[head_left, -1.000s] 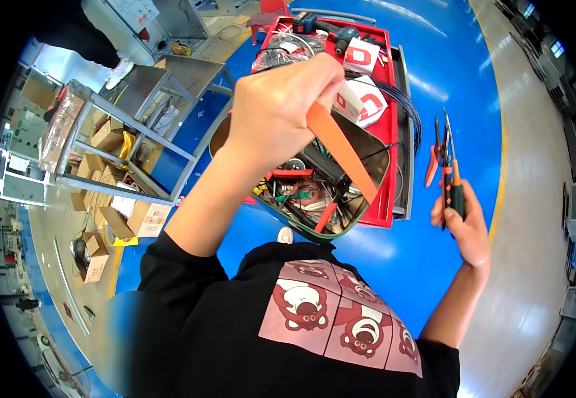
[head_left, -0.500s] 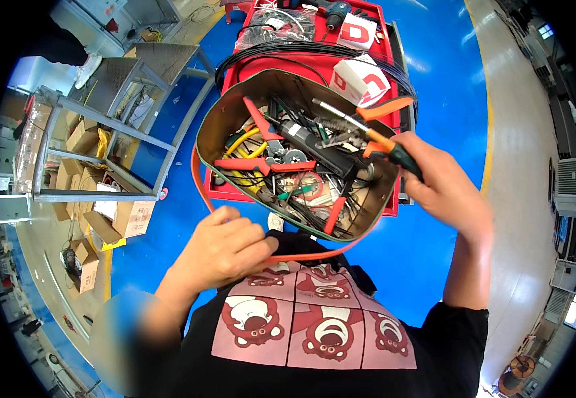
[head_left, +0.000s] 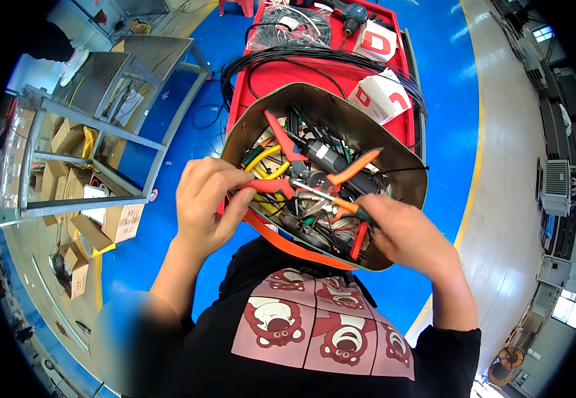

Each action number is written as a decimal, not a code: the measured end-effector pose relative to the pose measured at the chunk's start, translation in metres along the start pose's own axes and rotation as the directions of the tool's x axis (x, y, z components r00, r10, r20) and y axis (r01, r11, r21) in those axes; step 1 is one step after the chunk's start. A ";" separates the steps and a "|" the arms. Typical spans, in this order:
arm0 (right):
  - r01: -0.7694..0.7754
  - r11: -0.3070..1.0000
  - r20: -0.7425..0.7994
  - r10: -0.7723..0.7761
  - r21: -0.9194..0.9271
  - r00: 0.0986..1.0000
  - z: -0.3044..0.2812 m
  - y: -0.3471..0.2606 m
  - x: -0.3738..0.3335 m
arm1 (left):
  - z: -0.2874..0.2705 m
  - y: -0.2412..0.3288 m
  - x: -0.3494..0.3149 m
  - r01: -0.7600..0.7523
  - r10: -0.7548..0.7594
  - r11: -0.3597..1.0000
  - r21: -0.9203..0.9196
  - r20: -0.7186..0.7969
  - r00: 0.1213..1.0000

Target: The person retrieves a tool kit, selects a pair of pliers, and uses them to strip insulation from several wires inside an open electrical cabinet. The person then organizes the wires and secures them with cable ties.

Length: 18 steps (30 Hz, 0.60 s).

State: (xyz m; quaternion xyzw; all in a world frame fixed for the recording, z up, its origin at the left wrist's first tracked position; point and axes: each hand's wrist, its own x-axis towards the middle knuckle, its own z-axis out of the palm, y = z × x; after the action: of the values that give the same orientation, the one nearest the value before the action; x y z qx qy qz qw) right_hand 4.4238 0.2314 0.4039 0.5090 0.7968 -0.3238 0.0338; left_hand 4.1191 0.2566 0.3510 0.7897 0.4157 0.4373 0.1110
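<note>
Screwdriver (head_left: 346, 205) sits in the right hand (head_left: 397, 232), whose fingers wrap its handle, the shaft pointing toward the left fingertips, over the open bag (head_left: 361, 126); half a second ago it was over the bag's right side; the left hand (head_left: 211, 202), then at the orange strap (head_left: 288, 247), now has thumb and forefinger either side of a red handle (head_left: 271, 188), though one cannot tell whether they pinch it; beyond both hands' fingers, white boxes (head_left: 375, 96) bear large red printed marks.
</note>
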 end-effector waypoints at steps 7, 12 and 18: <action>-0.012 1.000 0.047 0.011 0.019 0.999 0.031 -0.004 0.009 | 0.015 -0.020 0.001 0.092 -0.081 0.979 -0.183 0.068 0.994; -0.045 0.998 0.025 0.044 0.038 0.999 0.027 -0.010 0.009 | 0.017 -0.028 0.004 0.081 -0.061 0.968 -0.237 0.089 0.994; -0.116 0.990 -0.096 0.123 0.076 0.988 0.001 -0.018 0.002 | 0.013 -0.038 0.008 0.055 -0.060 0.975 -0.216 -0.017 0.998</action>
State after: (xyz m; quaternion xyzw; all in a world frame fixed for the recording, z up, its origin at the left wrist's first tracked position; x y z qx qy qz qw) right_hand 4.4072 0.2275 0.4113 0.5724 0.7537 -0.3230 -0.0049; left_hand 4.1101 0.2891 0.3281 0.7555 0.3898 0.4856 0.2038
